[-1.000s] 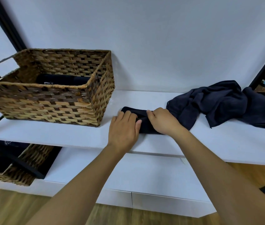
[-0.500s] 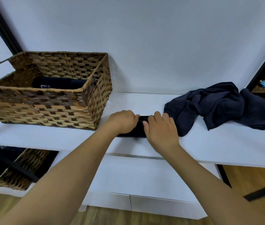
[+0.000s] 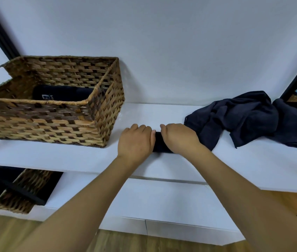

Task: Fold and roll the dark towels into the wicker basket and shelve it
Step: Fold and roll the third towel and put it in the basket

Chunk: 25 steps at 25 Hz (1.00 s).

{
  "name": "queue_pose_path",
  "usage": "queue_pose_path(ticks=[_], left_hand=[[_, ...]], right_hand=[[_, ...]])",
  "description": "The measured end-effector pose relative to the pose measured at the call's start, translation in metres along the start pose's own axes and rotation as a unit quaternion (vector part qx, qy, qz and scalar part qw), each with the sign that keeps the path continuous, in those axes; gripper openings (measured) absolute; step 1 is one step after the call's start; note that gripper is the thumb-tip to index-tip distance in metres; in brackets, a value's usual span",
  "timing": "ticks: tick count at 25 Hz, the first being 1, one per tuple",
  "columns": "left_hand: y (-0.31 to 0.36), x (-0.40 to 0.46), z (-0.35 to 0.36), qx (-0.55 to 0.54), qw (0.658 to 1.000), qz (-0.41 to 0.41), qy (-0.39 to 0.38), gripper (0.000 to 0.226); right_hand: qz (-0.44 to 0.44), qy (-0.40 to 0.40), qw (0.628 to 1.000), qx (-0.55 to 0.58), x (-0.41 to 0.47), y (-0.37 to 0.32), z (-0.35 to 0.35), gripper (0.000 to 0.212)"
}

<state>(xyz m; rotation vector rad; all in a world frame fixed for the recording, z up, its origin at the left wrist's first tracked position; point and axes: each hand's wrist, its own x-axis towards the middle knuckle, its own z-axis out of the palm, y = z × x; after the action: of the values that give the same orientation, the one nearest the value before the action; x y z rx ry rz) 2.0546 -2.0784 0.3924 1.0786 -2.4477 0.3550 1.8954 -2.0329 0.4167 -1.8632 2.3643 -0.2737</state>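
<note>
On the white tabletop [image 3: 235, 160], both hands — left hand [image 3: 135, 140] and right hand [image 3: 178, 139] — curl around a rolled dark towel [image 3: 160, 144], gripping it beside the wicker basket [image 3: 53, 120].

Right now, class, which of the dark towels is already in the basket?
The rolled towel inside the wicker basket. Another roll sits under both hands on the shelf, and a third lies crumpled at the right.

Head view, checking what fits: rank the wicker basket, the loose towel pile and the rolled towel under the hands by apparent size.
1. wicker basket
2. loose towel pile
3. rolled towel, mostly hidden by both hands, so unsure
</note>
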Motion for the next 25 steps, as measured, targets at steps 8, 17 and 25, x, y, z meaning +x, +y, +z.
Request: queue_pose_path(ticks=[8,17,25], left_hand=[[-0.018,0.075,0.007,-0.089,0.943,-0.063,-0.313,0.042],[-0.018,0.027,0.027,-0.094,0.994,0.05,-0.03,0.049],[0.002,0.026,-0.029,-0.074,0.969,-0.054,-0.23,0.038]], right_hand=[[-0.043,0.275,0.954,-0.11,-0.005,-0.001,0.042,0.046],[0.045,0.013,0.992,0.12,0.041,0.012,0.002,0.052],[0.0,0.258,0.965,0.043,0.002,0.007,0.01,0.021]])
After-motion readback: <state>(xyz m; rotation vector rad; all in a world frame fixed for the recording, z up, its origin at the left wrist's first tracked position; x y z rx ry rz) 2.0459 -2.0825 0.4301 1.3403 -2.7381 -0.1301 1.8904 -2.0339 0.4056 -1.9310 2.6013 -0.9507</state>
